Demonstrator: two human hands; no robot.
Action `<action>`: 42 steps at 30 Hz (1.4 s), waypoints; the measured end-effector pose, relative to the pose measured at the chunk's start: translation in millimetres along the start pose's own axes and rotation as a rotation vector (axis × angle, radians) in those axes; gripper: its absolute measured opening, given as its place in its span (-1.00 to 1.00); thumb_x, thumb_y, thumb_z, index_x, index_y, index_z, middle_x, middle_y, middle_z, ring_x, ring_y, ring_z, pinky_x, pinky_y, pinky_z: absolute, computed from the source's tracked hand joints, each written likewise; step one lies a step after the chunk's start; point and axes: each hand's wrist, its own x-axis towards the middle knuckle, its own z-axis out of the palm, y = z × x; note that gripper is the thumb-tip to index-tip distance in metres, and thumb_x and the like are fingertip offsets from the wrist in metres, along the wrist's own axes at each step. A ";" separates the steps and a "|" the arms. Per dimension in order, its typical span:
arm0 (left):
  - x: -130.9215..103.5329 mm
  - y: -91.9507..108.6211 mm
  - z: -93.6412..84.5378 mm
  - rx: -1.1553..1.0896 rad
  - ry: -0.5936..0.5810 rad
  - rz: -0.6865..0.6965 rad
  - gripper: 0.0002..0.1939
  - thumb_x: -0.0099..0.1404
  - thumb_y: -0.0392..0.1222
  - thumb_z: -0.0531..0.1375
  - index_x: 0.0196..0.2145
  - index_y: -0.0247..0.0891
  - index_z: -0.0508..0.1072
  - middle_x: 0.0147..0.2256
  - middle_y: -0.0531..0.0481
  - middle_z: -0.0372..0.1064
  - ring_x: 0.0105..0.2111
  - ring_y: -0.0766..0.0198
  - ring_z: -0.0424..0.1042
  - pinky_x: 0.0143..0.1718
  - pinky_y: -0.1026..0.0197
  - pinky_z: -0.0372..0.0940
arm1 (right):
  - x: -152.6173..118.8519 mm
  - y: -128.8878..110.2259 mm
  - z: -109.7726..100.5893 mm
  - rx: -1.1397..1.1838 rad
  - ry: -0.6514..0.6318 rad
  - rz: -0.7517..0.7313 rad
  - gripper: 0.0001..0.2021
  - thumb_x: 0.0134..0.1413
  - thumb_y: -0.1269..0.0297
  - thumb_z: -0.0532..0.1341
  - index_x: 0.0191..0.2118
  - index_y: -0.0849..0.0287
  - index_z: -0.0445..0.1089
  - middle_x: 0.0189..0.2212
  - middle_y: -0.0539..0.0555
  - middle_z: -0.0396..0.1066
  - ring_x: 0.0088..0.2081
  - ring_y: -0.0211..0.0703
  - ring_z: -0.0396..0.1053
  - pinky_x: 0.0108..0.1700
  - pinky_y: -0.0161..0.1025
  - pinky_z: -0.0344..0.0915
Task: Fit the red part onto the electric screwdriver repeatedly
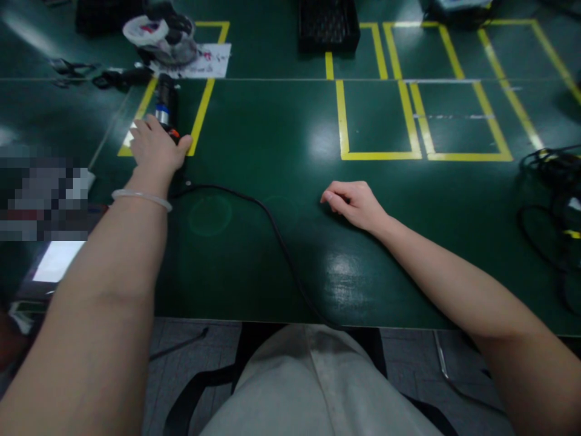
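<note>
My left hand reaches to the upper left and is closed round a black power tool with a blue ring and a metal collar. The tool lies within a yellow taped outline on the green table, its front end pointing away from me. Its handle is mostly hidden by the palm. A black cable runs from near my left wrist across the table to the front edge. My right hand rests on the table right of the middle, fingers curled together, with nothing visible in them.
Behind the tool lie a clear bag of parts and a paper sheet. A black tray stands at the back. Coiled cables lie at the right edge. A bright-screened device is at left.
</note>
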 end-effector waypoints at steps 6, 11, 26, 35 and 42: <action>-3.5 3.1 6.7 -0.087 0.118 -0.009 -0.29 0.53 0.35 -0.15 0.23 -0.39 -0.11 0.24 -0.06 -0.09 0.26 0.03 -0.09 0.24 -0.29 -0.06 | 0.6 0.1 -0.3 0.004 -0.006 -0.003 -0.69 0.36 0.20 0.09 -0.36 0.21 0.46 -0.57 -0.05 0.35 -0.51 -0.30 0.28 -0.37 -0.32 0.12; -15.5 12.5 14.3 -0.148 0.186 -0.019 -0.52 0.59 0.14 -0.15 0.18 -0.34 0.02 0.21 -0.04 -0.02 0.21 0.05 -0.03 0.24 -0.20 -0.10 | 1.1 0.0 0.5 -0.009 -0.003 -0.010 -0.69 0.35 0.21 0.10 -0.37 0.22 0.46 -0.58 -0.05 0.34 -0.52 -0.30 0.28 -0.38 -0.33 0.11; -123.9 105.9 2.5 -0.135 0.127 0.311 -0.47 0.55 0.01 -0.08 0.28 -0.40 0.23 0.09 -0.44 0.26 0.06 -0.28 0.35 0.00 -0.17 0.28 | 0.2 0.8 1.4 -0.058 0.019 -0.032 -0.69 0.35 0.22 0.11 -0.42 0.20 0.40 -0.59 -0.07 0.30 -0.55 -0.33 0.22 -0.41 -0.33 0.08; -177.0 166.0 2.4 -0.109 0.154 0.650 -0.48 0.50 -0.18 0.07 0.32 -0.45 0.20 0.10 -0.39 0.31 0.03 -0.16 0.35 0.02 -0.02 0.27 | -2.6 -1.8 7.5 -0.072 0.008 -0.037 -0.84 0.26 0.30 0.19 -0.05 0.13 0.36 -0.48 -0.09 0.37 -0.51 -0.29 0.30 -0.38 -0.33 0.18; -195.2 181.8 2.0 -0.135 0.142 0.818 -0.44 0.48 -0.20 0.08 0.34 -0.52 0.19 0.13 -0.39 0.29 0.02 -0.13 0.31 0.00 -0.05 0.26 | -3.1 -4.2 8.5 -0.047 -0.027 -0.075 -0.79 0.27 0.30 0.21 -0.01 0.14 0.35 -0.46 -0.08 0.40 -0.51 -0.30 0.30 -0.37 -0.33 0.19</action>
